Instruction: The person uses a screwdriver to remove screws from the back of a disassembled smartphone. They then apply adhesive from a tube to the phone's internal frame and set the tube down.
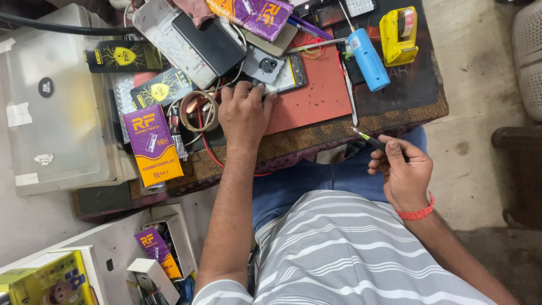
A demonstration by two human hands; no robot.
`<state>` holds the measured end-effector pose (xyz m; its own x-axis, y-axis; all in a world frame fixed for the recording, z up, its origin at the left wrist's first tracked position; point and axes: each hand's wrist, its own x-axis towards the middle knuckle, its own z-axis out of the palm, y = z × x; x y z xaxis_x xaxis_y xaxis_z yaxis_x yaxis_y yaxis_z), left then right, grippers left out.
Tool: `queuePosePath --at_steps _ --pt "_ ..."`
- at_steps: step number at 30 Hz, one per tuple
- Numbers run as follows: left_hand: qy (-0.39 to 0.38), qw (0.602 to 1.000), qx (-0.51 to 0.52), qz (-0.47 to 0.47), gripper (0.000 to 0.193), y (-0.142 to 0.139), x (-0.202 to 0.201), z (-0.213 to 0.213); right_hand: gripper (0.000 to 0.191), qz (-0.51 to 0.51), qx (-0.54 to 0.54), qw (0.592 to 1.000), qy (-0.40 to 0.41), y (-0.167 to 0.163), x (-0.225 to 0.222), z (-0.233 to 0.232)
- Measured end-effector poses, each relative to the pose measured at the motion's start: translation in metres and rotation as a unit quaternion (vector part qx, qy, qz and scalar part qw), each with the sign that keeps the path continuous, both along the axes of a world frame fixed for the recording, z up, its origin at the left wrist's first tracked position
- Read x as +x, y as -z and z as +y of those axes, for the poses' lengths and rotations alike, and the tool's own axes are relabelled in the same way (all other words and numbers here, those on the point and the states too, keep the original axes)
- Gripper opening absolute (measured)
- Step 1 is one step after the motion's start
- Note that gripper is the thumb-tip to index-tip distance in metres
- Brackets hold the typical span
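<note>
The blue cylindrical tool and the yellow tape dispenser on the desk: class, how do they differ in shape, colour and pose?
The blue cylindrical tool is a round, slim tube lying slantwise with a thin metal rod at one end; the yellow tape dispenser is blocky and squarish, holding a roll. One is light blue, the other bright yellow. Both rest untouched on the dark mat, side by side.

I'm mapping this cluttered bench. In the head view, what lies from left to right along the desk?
Clear plastic box → purple and orange carton → left hand on a phone → red mat → blue cylindrical tool → yellow tape dispenser; right hand holds a slim tool.
</note>
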<state>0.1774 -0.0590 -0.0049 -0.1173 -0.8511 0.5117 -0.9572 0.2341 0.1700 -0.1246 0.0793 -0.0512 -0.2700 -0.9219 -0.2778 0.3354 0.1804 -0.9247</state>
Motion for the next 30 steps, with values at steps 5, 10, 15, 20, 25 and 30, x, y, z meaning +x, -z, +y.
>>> queuePosePath --at_steps 5,10,15,20,25,30 --pt "-0.031 0.999 -0.003 0.026 0.027 -0.005 -0.012 0.012 0.031 -0.070 0.041 0.997 0.011 -0.014 -0.004 0.001" --pt "0.081 0.844 0.258 0.464 0.024 0.008 -0.059 0.058 0.030 -0.047 0.009 0.999 -0.006 -0.030 0.007 0.002" --pt "0.173 0.538 0.387 0.728 0.022 0.027 -0.087 0.079 0.023 0.035 -0.068 0.997 -0.024 -0.042 0.026 0.002" --pt "0.149 0.497 0.415 0.747 0.020 0.032 -0.080 0.082 0.016 0.196 -0.121 0.971 -0.059 -0.053 0.038 0.007" --pt "0.152 0.444 0.422 0.776 0.021 0.034 -0.075 0.084 0.015 0.238 -0.159 0.956 -0.061 -0.053 0.046 0.007" --pt "0.152 0.417 0.426 0.788 0.023 0.034 -0.064 0.085 0.015 0.255 -0.174 0.949 -0.068 -0.050 0.053 0.008"
